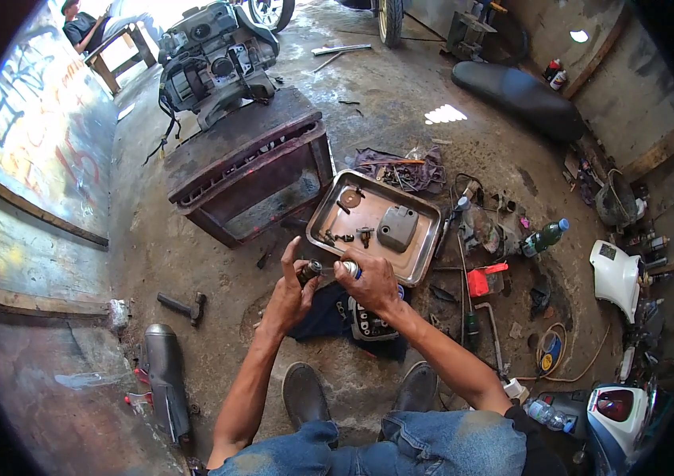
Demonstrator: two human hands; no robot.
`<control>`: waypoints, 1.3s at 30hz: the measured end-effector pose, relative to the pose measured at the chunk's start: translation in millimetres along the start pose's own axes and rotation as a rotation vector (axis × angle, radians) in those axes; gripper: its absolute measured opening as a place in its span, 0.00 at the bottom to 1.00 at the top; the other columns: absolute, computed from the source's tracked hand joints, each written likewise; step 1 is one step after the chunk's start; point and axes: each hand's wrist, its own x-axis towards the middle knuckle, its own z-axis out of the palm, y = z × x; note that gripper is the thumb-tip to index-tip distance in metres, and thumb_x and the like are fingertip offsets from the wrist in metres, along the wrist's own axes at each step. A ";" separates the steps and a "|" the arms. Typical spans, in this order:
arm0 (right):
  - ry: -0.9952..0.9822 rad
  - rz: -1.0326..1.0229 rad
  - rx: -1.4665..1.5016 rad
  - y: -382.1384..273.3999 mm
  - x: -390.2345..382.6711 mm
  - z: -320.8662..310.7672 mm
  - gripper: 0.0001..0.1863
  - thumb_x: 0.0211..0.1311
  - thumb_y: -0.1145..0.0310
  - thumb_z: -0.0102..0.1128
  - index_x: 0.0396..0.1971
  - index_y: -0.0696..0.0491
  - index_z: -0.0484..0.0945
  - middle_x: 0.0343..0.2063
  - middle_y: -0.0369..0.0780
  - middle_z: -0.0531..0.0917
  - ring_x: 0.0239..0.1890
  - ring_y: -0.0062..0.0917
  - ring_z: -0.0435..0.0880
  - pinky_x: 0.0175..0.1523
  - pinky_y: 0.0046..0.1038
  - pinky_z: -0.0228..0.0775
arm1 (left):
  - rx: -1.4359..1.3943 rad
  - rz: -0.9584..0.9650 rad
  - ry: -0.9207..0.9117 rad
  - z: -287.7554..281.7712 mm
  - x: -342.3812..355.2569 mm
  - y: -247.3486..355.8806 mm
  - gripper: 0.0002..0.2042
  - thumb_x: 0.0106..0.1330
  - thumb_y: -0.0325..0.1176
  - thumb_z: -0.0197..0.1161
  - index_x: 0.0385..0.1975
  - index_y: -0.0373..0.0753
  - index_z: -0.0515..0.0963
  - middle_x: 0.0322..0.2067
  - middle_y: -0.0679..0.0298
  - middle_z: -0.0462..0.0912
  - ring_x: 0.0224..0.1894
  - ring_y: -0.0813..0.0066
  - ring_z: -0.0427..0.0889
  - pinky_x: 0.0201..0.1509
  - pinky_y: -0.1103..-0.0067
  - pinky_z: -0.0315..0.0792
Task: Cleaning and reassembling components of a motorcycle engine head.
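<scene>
In my left hand [288, 293] is a small dark cylindrical metal part [310, 272]; the index finger points up while the thumb and other fingers hold it. Close by on the right, my right hand [373, 284] is closed around a small can [350, 270] with a pale, yellowish end; most of it is hidden by the fingers. The can's end faces the dark part, with a narrow gap between them. Beneath my hands, a metal engine part with several openings [365, 325] rests on a dark blue cloth [317, 317].
Just ahead, a metal tray [373, 200] holds a grey cover [397, 228] and small parts. Beyond it on the left, an engine [214, 67] sits on a dark wooden stand [250, 178]. A hammer [184, 307] lies left; a green bottle [545, 236] stands right. Another person [87, 28] sits far left.
</scene>
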 end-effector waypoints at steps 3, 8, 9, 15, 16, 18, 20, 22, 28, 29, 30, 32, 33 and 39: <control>-0.001 0.014 -0.004 1.0 -0.1 1.4 0.22 0.65 0.52 0.59 0.33 0.59 0.82 0.29 0.52 0.83 0.35 0.49 0.85 0.43 0.43 0.76 | 0.047 -0.025 -0.038 -2.5 1.6 0.2 0.38 0.70 0.19 0.60 0.76 0.47 0.46 0.46 0.47 0.83 0.47 0.56 0.86 0.51 0.65 0.78; -0.015 0.046 -0.009 2.9 1.2 4.2 0.24 0.65 0.47 0.58 0.34 0.56 0.83 0.27 0.53 0.84 0.34 0.49 0.86 0.41 0.44 0.77 | 0.044 -0.068 -0.055 -3.7 3.3 6.4 0.36 0.69 0.21 0.60 0.75 0.41 0.50 0.49 0.44 0.82 0.48 0.44 0.84 0.54 0.60 0.75; -0.015 0.046 -0.010 2.2 1.4 3.5 0.24 0.65 0.47 0.58 0.34 0.56 0.83 0.27 0.53 0.84 0.34 0.49 0.86 0.41 0.44 0.77 | 0.102 -0.016 -0.071 -3.3 4.2 -2.3 0.35 0.70 0.21 0.60 0.74 0.41 0.50 0.48 0.44 0.81 0.48 0.44 0.84 0.53 0.60 0.75; -0.040 0.062 0.004 -3.0 3.0 4.0 0.23 0.65 0.49 0.58 0.34 0.57 0.83 0.26 0.52 0.83 0.33 0.49 0.85 0.41 0.44 0.76 | 0.126 0.020 -0.021 0.6 -3.9 -25.7 0.31 0.71 0.20 0.60 0.67 0.43 0.48 0.42 0.47 0.81 0.43 0.56 0.85 0.48 0.64 0.78; -0.028 0.054 -0.006 -1.1 2.0 3.7 0.22 0.65 0.49 0.58 0.33 0.57 0.83 0.27 0.51 0.83 0.33 0.49 0.85 0.41 0.44 0.76 | 0.122 0.049 -0.007 2.3 -2.4 -23.6 0.31 0.72 0.20 0.60 0.65 0.44 0.47 0.42 0.48 0.81 0.42 0.58 0.84 0.47 0.65 0.78; -0.016 0.047 -0.018 0.8 0.8 2.3 0.22 0.65 0.50 0.59 0.33 0.57 0.83 0.27 0.51 0.83 0.33 0.48 0.85 0.41 0.44 0.76 | 0.090 0.059 -0.013 3.7 -0.3 -18.8 0.32 0.72 0.19 0.59 0.66 0.44 0.47 0.42 0.48 0.81 0.43 0.58 0.85 0.47 0.65 0.78; -0.029 0.065 -0.019 -0.7 0.9 -0.8 0.22 0.65 0.50 0.58 0.33 0.58 0.82 0.28 0.51 0.83 0.34 0.48 0.85 0.42 0.43 0.76 | 0.062 0.069 -0.016 3.5 1.5 -11.5 0.33 0.71 0.19 0.59 0.68 0.44 0.47 0.42 0.49 0.82 0.44 0.59 0.85 0.47 0.66 0.78; -0.019 0.049 -0.019 0.6 0.9 0.9 0.21 0.65 0.51 0.59 0.32 0.58 0.82 0.28 0.51 0.82 0.34 0.48 0.84 0.42 0.43 0.76 | 0.033 0.019 -0.031 3.2 1.7 -7.9 0.36 0.71 0.18 0.59 0.70 0.45 0.45 0.42 0.48 0.82 0.45 0.58 0.85 0.48 0.65 0.78; -0.011 0.029 -0.003 -0.1 1.6 3.0 0.20 0.65 0.52 0.59 0.32 0.57 0.82 0.27 0.50 0.82 0.34 0.47 0.84 0.41 0.42 0.75 | 0.249 0.090 -0.124 -3.8 5.2 -13.3 0.34 0.71 0.20 0.59 0.69 0.45 0.47 0.43 0.47 0.82 0.45 0.56 0.86 0.49 0.65 0.78; -0.010 0.036 -0.010 -2.4 1.6 1.9 0.20 0.65 0.52 0.59 0.32 0.57 0.82 0.26 0.50 0.82 0.32 0.46 0.84 0.40 0.43 0.75 | 0.250 0.085 -0.119 -2.7 2.7 -16.4 0.34 0.71 0.20 0.59 0.69 0.45 0.47 0.43 0.47 0.82 0.45 0.56 0.86 0.49 0.65 0.78; -0.016 0.033 -0.008 -4.8 1.1 0.7 0.20 0.65 0.52 0.59 0.32 0.57 0.82 0.26 0.50 0.82 0.32 0.46 0.84 0.40 0.43 0.75 | 0.182 0.014 -0.103 -1.3 -0.6 -19.0 0.31 0.71 0.20 0.60 0.67 0.44 0.48 0.44 0.47 0.82 0.45 0.55 0.86 0.49 0.65 0.78; -0.076 0.104 -0.034 -6.8 1.1 -2.4 0.19 0.67 0.54 0.58 0.36 0.57 0.83 0.27 0.51 0.84 0.33 0.47 0.87 0.40 0.41 0.76 | 0.114 -0.057 -0.083 0.2 -3.0 -18.4 0.29 0.71 0.21 0.60 0.64 0.43 0.50 0.44 0.47 0.82 0.46 0.54 0.86 0.50 0.65 0.78; -0.080 0.101 -0.032 -4.8 1.1 -0.2 0.19 0.67 0.54 0.58 0.36 0.57 0.83 0.27 0.51 0.84 0.33 0.47 0.87 0.40 0.41 0.76 | 0.108 -0.079 -0.083 -0.2 -4.1 -17.3 0.27 0.71 0.21 0.60 0.62 0.43 0.51 0.45 0.47 0.82 0.46 0.53 0.86 0.51 0.65 0.78; 0.004 0.052 -0.021 4.4 -2.3 1.9 0.20 0.65 0.51 0.59 0.32 0.55 0.83 0.24 0.50 0.82 0.29 0.47 0.85 0.37 0.43 0.75 | 0.051 0.014 -0.049 0.6 3.0 11.2 0.23 0.72 0.23 0.60 0.58 0.41 0.54 0.44 0.44 0.83 0.45 0.43 0.86 0.48 0.59 0.78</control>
